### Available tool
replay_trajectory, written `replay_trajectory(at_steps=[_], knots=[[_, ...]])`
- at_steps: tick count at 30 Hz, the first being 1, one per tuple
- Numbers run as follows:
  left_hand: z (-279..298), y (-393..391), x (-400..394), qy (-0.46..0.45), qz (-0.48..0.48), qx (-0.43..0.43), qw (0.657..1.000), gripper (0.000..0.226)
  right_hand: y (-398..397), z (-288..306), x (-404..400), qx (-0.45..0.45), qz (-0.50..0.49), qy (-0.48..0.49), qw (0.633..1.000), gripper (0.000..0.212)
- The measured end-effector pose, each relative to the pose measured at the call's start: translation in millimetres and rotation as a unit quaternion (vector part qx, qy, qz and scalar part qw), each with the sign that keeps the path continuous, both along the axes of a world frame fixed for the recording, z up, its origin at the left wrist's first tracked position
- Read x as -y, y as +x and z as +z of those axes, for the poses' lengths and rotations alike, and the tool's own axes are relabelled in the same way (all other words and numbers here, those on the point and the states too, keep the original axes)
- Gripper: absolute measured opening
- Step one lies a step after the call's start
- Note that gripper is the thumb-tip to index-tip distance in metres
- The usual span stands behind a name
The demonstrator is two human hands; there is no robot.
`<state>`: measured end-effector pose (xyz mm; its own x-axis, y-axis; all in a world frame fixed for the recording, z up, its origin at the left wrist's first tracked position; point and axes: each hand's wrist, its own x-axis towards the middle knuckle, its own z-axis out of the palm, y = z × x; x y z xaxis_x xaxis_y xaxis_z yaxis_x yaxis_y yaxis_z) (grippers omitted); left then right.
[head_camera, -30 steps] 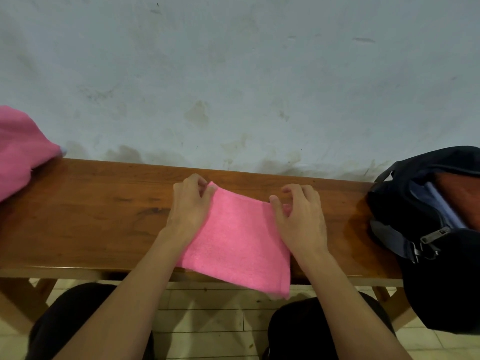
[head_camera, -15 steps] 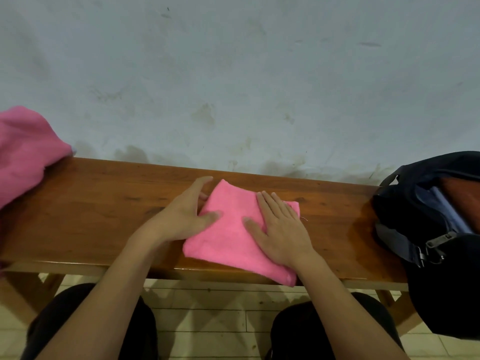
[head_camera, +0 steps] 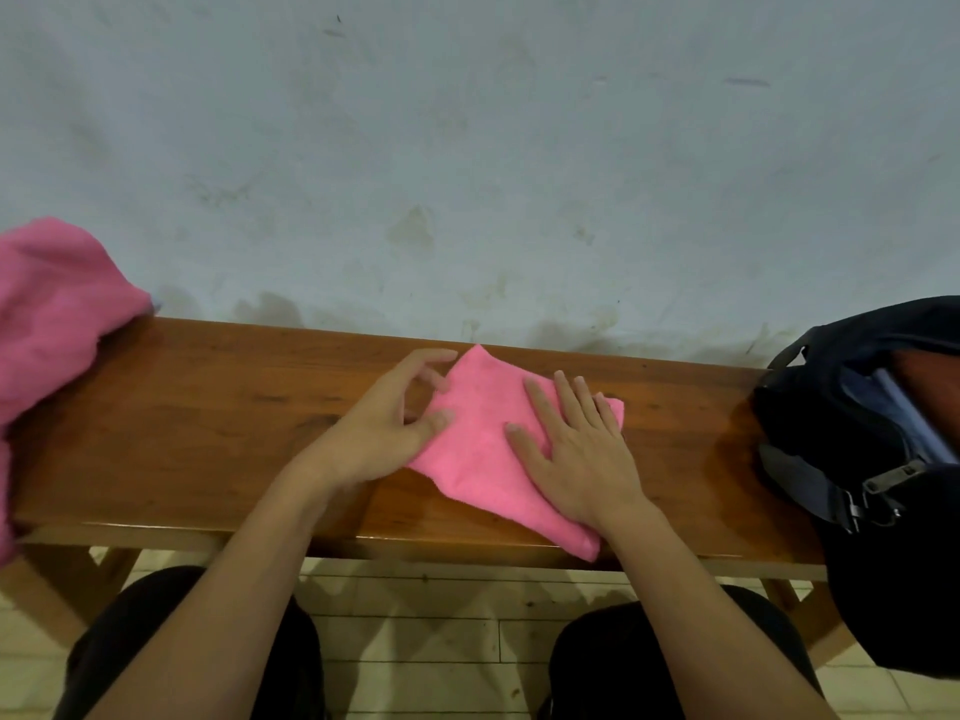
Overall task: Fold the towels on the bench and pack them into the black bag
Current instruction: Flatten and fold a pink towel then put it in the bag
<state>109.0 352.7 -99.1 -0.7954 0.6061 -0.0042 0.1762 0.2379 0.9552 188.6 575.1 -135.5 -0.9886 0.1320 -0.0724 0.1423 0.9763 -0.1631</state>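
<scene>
Two hands on the pink towel [head_camera: 480,449], mid-bench [head_camera: 208,407]. Vs 1 s ago: far corners were pinched w/ towel spread over near edge; now folded smaller. R hand [head_camera: 576,454] flat, fingers straight, pressing it down. L hand [head_camera: 384,428] loosely spread at left edge, thumb on cloth, grips nothing. Judgement: fold about done; next, into black bag [head_camera: 852,423], open at right. Second pink towel [head_camera: 52,314] unfolded, far left.

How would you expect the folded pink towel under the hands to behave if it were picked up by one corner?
The folded pink towel looks soft and thin, so it would probably droop and unfold. Its near corner already sags over the bench edge. It seems light; the right hand flattens it with straight fingers.
</scene>
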Motion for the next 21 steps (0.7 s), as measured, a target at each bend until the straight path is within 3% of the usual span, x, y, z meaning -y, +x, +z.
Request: replay_trajectory(at_steps=[3, 10, 12, 16, 18, 21], knots=[[-5.5, 0.5, 3.9, -0.08, -0.035, -0.036, 0.996, 0.058, -1.1, 1.2, -2.2, 0.004, -0.008, 0.002, 1.0, 0.077], [-5.2, 5.1, -9.6, -0.175, 0.052, -0.2, 0.963, 0.043, 2.1, 6.1, -0.8, 0.014, 0.006, 0.016, 1.0, 0.078], [-4.6, 13.6, -16.5, -0.21, 0.06, -0.26, 0.941, 0.038, 5.0, 6.7, 1.4, -0.008, 0.02, 0.017, 1.0, 0.072], [-8.5, 36.6, -42.6, -0.308, 0.075, -0.389, 0.865, 0.041, 9.3, 12.2, 15.8, -0.113, 0.061, -0.002, 0.992, 0.06], [-12.4, 41.5, -54.3, -0.338, 0.042, -0.394, 0.854, 0.05, 11.4, 10.1, 19.8, -0.111, 0.07, -0.003, 0.991, 0.06], [-22.7, 32.0, -56.9, -0.422, -0.032, -0.36, 0.831, 0.059, 11.5, 3.1, 14.2, -0.034, 0.054, 0.004, 0.998, 0.063]])
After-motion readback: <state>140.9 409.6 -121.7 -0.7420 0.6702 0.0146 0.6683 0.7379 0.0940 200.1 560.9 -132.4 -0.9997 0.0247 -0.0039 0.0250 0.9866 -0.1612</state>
